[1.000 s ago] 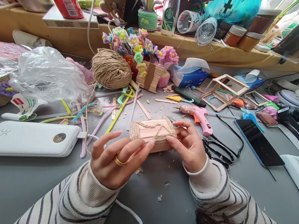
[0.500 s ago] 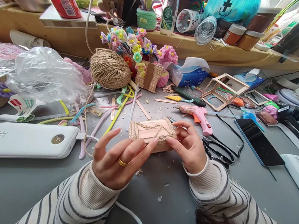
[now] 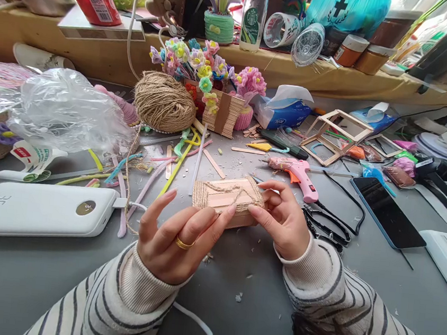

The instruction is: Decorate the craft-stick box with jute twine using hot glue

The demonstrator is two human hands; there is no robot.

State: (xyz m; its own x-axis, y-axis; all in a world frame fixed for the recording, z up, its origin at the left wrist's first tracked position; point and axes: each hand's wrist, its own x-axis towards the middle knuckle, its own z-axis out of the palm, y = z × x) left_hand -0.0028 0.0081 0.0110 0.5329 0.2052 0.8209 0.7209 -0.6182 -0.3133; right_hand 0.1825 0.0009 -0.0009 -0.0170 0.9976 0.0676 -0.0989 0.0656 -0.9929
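Observation:
A small box of pale craft sticks (image 3: 220,202) sits on the grey table in front of me, with jute twine (image 3: 200,194) wrapped around its ends and edges. My right hand (image 3: 287,225) grips the box's right end, thumb at the near corner and fingers behind. Close to the front edge, my left hand (image 3: 184,235) pinches the twine between bent fingers, its forefinger tip against the box; the exact pinch is partly hidden. A pink glue gun (image 3: 302,178) lies just behind my right hand. Beside it are black-handled scissors (image 3: 327,226).
At the back left is a ball of jute twine (image 3: 164,101). A white power bank (image 3: 39,211) lies left, a phone (image 3: 388,212) right. Loose craft sticks (image 3: 213,164) and pipe cleaners (image 3: 177,168) are scattered behind the box. A stick frame (image 3: 336,137) stands back right.
Hardly anything differs. Both hands keep their places on the box and twine; the left forefinger has shifted very slightly.

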